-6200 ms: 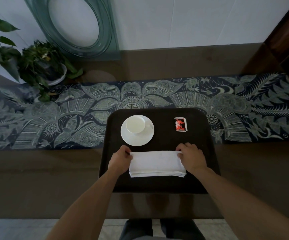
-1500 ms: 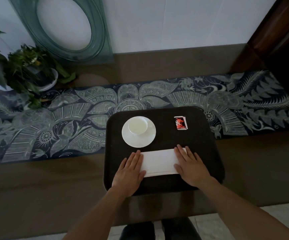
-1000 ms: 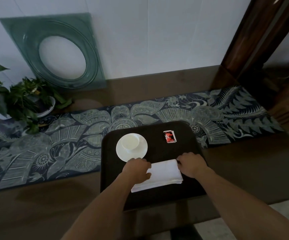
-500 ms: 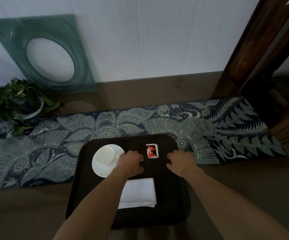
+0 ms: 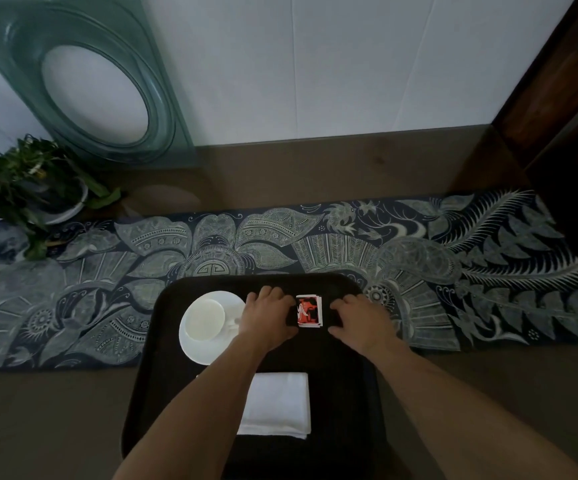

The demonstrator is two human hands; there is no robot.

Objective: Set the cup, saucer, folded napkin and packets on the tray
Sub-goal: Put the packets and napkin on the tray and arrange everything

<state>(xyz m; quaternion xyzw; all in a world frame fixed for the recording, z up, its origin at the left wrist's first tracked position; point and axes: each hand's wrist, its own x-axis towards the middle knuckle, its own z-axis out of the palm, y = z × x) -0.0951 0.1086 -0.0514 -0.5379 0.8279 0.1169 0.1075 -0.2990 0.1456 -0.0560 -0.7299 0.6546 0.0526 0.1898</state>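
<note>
Both hands have left the napkin and now flank the packets.

Left hand [image 5: 267, 318]: fingers curled, tips at the left edge of the packets [image 5: 309, 311]; whether they grip cannot be told. Right hand [image 5: 360, 318]: fingers bent and slightly apart, tips just right of the packets, not touching. Both palms face down, forearms reaching over the tray [image 5: 346, 393]. Packets lie at the tray's far middle. Cup [image 5: 203, 319] sits on saucer [image 5: 208, 348], far left. Napkin [image 5: 277, 403] lies folded at the near middle.
</note>
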